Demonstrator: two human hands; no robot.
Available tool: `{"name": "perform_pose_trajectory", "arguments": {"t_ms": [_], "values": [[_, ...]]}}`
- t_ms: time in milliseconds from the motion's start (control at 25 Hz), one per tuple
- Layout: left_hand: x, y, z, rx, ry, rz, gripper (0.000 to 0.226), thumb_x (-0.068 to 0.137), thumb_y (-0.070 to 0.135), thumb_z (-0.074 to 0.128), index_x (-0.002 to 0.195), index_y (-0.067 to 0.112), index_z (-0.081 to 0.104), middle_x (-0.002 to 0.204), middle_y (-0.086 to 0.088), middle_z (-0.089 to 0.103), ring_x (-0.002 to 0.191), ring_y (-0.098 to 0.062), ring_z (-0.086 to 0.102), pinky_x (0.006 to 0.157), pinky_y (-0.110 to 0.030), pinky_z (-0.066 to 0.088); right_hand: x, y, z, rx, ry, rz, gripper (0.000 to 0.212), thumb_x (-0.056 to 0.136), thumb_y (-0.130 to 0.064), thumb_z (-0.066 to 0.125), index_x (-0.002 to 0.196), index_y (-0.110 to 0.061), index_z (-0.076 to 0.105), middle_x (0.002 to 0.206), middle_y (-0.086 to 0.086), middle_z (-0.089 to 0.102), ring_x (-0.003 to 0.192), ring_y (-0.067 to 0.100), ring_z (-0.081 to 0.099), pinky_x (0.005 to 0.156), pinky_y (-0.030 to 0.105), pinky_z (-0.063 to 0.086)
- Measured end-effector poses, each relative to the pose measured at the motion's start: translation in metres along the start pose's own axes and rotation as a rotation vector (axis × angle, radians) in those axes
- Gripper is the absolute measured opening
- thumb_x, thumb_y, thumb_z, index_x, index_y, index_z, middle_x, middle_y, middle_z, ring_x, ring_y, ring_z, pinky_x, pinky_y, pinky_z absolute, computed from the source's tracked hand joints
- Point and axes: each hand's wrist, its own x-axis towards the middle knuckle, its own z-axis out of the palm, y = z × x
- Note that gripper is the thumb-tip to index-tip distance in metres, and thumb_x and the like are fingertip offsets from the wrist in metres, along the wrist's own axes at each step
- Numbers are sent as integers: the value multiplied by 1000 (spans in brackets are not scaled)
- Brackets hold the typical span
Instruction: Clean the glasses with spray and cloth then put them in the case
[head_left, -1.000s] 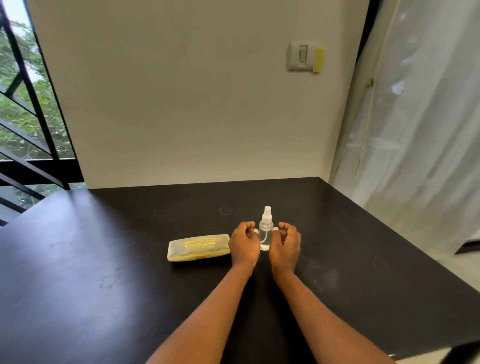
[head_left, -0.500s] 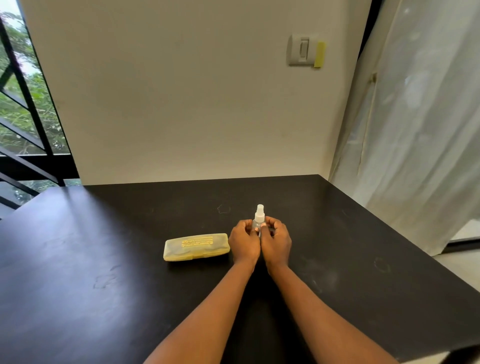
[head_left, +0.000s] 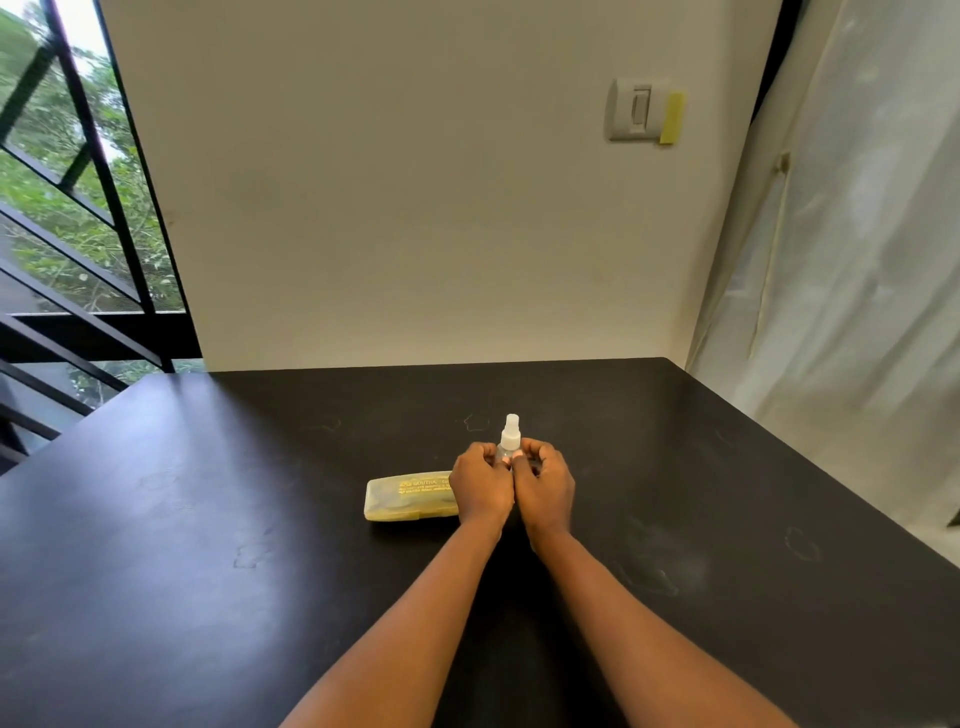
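Spray bottle (head_left: 510, 439): upright on bench (head_left: 208, 519), left hand (head_left: 480, 486) and right hand (head_left: 544, 486) clasped around it. Yellow glasses case (head_left: 405, 496): shut, untouched. Step: opening stage; case needs opening next.

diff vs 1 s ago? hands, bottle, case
Both hands closed inward from either side of the spray bottle: left hand and right hand now touch and wrap its body. Bottle still upright on the table; yellow case shut, unmoved.

Case (head_left: 408, 498) left of bottle (head_left: 509, 439), on table (head_left: 208, 519).
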Motion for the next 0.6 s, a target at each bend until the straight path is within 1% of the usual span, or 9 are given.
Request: {"name": "perform_pose_trajectory", "arguments": {"t_ms": [160,280,360,440,520,600], "values": [[1,0,-4,4,-11,-12,17,90,7,54,105,9,62,106,-6,63,98,-16,58,84,-30,50,-2,-1,2,3,-6,-13,17,89,-10,55,104,-13,61,106,4,60,88,9,57,69,14,44],[1,0,-7,19,-27,-5,19,90,6,54,107,9,61,108,-6,63,99,-17,58,85,-29,49,-3,1,4,-4,-5,-21,17,88,-10,55,103,-15,61,107,5,61,89,10,58,74,20,47],[1,2,-9,36,-30,11,21,90,6,53,110,8,60,110,-7,62,101,-17,57,86,-28,48,-2,-1,4,-15,-5,-13,19,89,-11,55,107,-14,60,109,4,60,92,10,58,77,22,48],[0,2,-13,47,-31,23,22,90,6,54,112,7,59,110,-7,61,103,-18,56,86,-27,46,-4,-3,3,-25,5,-17,24,90,-12,53,113,-12,57,112,3,58,95,10,56,79,22,46],[-4,2,-19,57,1,68,22,90,5,53,111,7,59,110,-8,61,104,-18,56,87,-27,45,-6,-5,2,-67,52,-55,24,91,-12,50,114,-11,57,114,4,55,98,12,54,79,22,43],[-6,6,-30,57,48,114,16,91,6,51,105,7,60,106,-8,62,100,-17,57,81,-24,44,-8,-15,1,-128,154,-110,21,92,-11,49,111,-9,58,112,7,56,100,17,54,79,24,41]]}}
